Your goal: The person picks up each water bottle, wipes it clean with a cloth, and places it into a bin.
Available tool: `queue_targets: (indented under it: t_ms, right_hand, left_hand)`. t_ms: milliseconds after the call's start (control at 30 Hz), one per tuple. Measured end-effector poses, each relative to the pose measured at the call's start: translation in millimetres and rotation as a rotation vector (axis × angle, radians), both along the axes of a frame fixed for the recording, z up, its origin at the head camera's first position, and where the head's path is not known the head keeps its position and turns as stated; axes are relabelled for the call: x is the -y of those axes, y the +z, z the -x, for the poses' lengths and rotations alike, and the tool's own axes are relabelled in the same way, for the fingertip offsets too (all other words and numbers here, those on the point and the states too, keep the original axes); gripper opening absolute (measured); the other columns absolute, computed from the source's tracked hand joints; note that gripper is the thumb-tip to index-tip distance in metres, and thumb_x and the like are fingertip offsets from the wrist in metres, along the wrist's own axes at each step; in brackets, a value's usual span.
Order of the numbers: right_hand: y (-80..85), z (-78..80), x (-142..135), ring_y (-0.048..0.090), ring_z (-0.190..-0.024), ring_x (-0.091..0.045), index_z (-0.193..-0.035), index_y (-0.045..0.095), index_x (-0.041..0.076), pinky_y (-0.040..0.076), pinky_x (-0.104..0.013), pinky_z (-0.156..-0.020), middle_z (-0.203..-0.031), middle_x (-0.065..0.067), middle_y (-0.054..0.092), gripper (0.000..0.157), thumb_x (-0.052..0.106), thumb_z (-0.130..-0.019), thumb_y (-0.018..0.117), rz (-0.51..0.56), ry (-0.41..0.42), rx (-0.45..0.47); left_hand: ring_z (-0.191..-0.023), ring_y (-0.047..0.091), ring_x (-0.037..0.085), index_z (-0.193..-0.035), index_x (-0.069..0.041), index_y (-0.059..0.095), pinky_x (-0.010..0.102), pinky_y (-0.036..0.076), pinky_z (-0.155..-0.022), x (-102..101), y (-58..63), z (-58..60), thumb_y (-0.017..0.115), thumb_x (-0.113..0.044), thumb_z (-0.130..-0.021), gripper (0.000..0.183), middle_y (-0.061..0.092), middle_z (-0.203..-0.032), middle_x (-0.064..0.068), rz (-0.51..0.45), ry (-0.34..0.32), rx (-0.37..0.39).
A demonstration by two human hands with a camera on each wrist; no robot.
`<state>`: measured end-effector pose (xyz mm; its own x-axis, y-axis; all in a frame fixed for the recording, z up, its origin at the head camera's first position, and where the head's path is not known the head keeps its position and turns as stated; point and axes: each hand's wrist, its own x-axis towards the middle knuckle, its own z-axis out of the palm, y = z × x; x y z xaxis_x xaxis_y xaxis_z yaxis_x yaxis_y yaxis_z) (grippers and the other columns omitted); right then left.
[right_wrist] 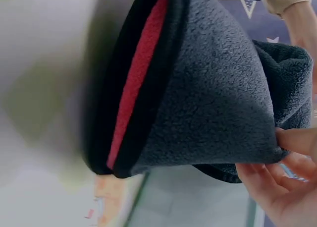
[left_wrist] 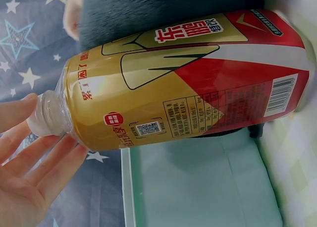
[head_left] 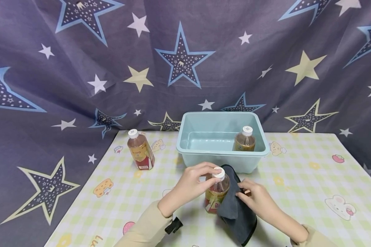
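Note:
A gold and red drink bottle (head_left: 214,197) stands upright on the table in front of the bin. My left hand (head_left: 196,180) pinches its white cap (left_wrist: 45,113) between thumb and fingers. Beside it, my right hand (head_left: 259,199) pinches a dark grey cloth (head_left: 239,216) with black edging. In the head view the cloth hangs against the bottle's right side. A strip of red shows inside its fold (right_wrist: 138,78) in the right wrist view.
A light blue bin (head_left: 204,151) stands at the back, with a second bottle (head_left: 245,140) inside at its right end. A third bottle (head_left: 140,151) stands on the checked table (head_left: 309,178) at the left. A starry curtain (head_left: 235,68) hangs behind.

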<state>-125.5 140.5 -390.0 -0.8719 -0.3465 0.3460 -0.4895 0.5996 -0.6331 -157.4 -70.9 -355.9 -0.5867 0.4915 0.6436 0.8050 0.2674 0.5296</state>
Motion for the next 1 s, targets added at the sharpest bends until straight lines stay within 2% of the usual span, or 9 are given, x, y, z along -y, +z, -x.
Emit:
queue_targets:
  t_ms: [233, 433, 633, 833, 1000]
  right_hand:
    - [-15.8, 5.2, -2.3, 0.056, -0.067, -0.006, -0.08, 0.063, 0.004, 0.048, -0.019, -0.055, -0.075, 0.001, 0.056, 0.011, -0.005, -0.074, 0.065, -0.036, 0.031, 0.051]
    - [-30.2, 5.9, -2.5, 0.043, -0.065, -0.004, -0.079, 0.063, 0.008, 0.037, -0.02, -0.053, -0.072, 0.008, 0.05, 0.009, 0.001, -0.075, 0.066, -0.12, 0.019, 0.099]
    - [-39.9, 7.0, -2.9, 0.037, -0.067, -0.005, -0.074, 0.06, 0.011, 0.031, -0.021, -0.057, -0.065, 0.012, 0.042, 0.012, 0.002, -0.073, 0.068, -0.165, 0.021, 0.062]
    - [-28.2, 4.9, -4.9, 0.039, -0.063, -0.002, -0.076, 0.063, 0.009, 0.034, -0.018, -0.053, -0.069, 0.011, 0.047, 0.009, -0.001, -0.075, 0.065, -0.117, 0.046, 0.084]
    - [-8.8, 0.6, -4.9, 0.053, -0.067, -0.005, -0.084, 0.066, 0.003, 0.047, -0.019, -0.054, -0.078, 0.004, 0.056, 0.011, -0.005, -0.076, 0.063, -0.026, 0.051, 0.054]
  left_hand:
    - [-0.084, 0.059, 0.007, -0.093, -0.006, 0.067, 0.014, 0.048, -0.073, 0.0, 1.8, -1.0, 0.067, -0.011, -0.078, 0.016, 0.063, -0.098, 0.004, 0.007, 0.005, -0.005]
    - [-0.083, 0.059, 0.007, -0.094, -0.006, 0.067, 0.014, 0.048, -0.072, -0.1, 2.1, -1.2, 0.067, -0.011, -0.078, 0.017, 0.063, -0.099, 0.004, 0.017, 0.008, 0.007]
    - [-0.082, 0.059, 0.006, -0.094, -0.006, 0.067, 0.015, 0.048, -0.07, -1.0, 2.8, -1.4, 0.067, -0.012, -0.078, 0.017, 0.063, -0.098, 0.004, 0.022, 0.01, -0.011]
    - [-0.081, 0.059, 0.005, -0.093, -0.007, 0.067, 0.016, 0.049, -0.069, -1.7, 1.2, -0.8, 0.067, -0.012, -0.078, 0.016, 0.063, -0.098, 0.003, 0.023, 0.016, -0.003]
    - [-0.08, 0.059, 0.005, -0.093, -0.006, 0.067, 0.014, 0.048, -0.071, -0.9, -0.6, 0.0, 0.068, -0.011, -0.078, 0.016, 0.063, -0.097, 0.004, 0.016, 0.005, -0.04]
